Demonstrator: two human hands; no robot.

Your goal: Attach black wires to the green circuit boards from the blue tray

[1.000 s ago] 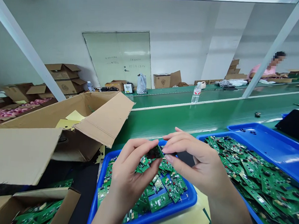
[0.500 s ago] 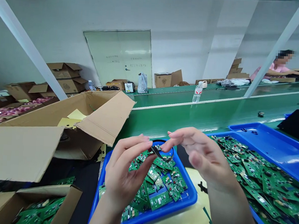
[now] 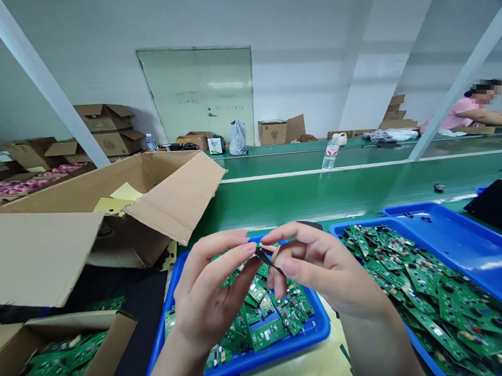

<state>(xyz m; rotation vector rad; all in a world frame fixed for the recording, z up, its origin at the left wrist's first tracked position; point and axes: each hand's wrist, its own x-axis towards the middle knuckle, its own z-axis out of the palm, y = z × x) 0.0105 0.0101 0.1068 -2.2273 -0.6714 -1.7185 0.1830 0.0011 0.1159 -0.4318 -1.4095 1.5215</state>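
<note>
My left hand [image 3: 212, 290] and my right hand [image 3: 322, 270] meet above a blue plastic tray [image 3: 311, 331] of small green circuit boards [image 3: 265, 318]. Between their fingertips they pinch a thin black strip [image 3: 267, 260], which looks like flexible film or tape. Its exact material is too small to tell. A dark piece [image 3: 310, 225] shows just behind my right hand, mostly hidden. My hands cover the tray's upper middle.
A second blue tray [image 3: 454, 235] heaped with larger green boards lies to the right. An open cardboard box [image 3: 170, 198] stands left, above a box of green boards [image 3: 121, 338]. Beyond runs a green conveyor belt [image 3: 318, 197] holding a water bottle [image 3: 330, 153], with a person in pink [image 3: 460, 115] at far right.
The black piece, a loop over the tray moments ago, is now a narrow strip pinched between my fingertips. My right hand has moved closer to my left hand.
</note>
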